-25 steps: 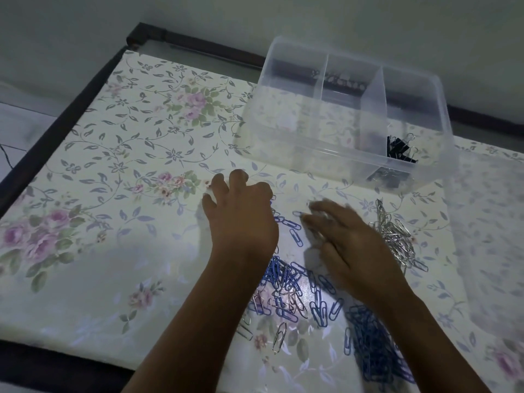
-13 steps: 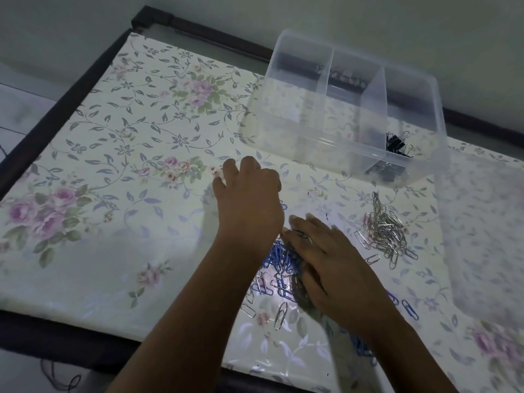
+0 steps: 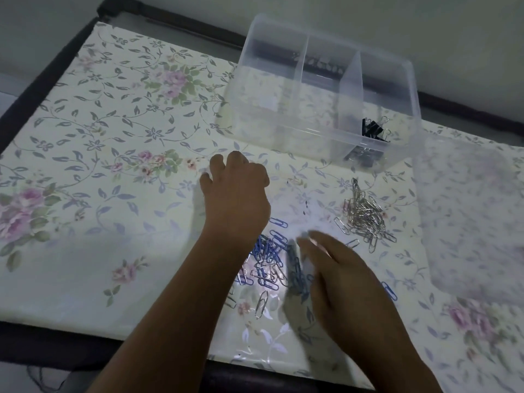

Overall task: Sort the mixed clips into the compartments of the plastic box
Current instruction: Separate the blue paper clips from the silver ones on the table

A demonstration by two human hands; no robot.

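- The heap of blue wire paper clips [image 3: 269,255], with a few silver ones mixed in, lies near the near edge of the floral-clothed desk [image 3: 85,265], about midway along it. It sits between the two forearms.
- The right hand [image 3: 343,282] is the nearer one. Its blurred fingers [image 3: 312,241] are stretched fairly straight, pointing far-left, and meet the heap's right flank. They hold nothing that shows.
- The left hand [image 3: 236,194] hangs beyond the heap, toward the far edge, back uppermost and fingers curled under. I cannot tell whether it holds any clips.
- The clear plastic three-compartment box [image 3: 415,89] stands at the far edge, right of centre, beyond both hands. Black binder clips [image 3: 374,131] lie in its right compartment, and no clips plainly show in the other two.
- The pile of silver wire paper clips [image 3: 364,217] lies between the right hand and the box, its long axis pointing roughly boxward.
- The blue heap probably has to travel far and slightly right. Bare cloth ahead of the left hand leaves an open path, while the silver pile and a translucent flat sheet [image 3: 467,222] by the right edge crowd the right side.
- One stray blue clip [image 3: 389,290] lies just right of the right hand.
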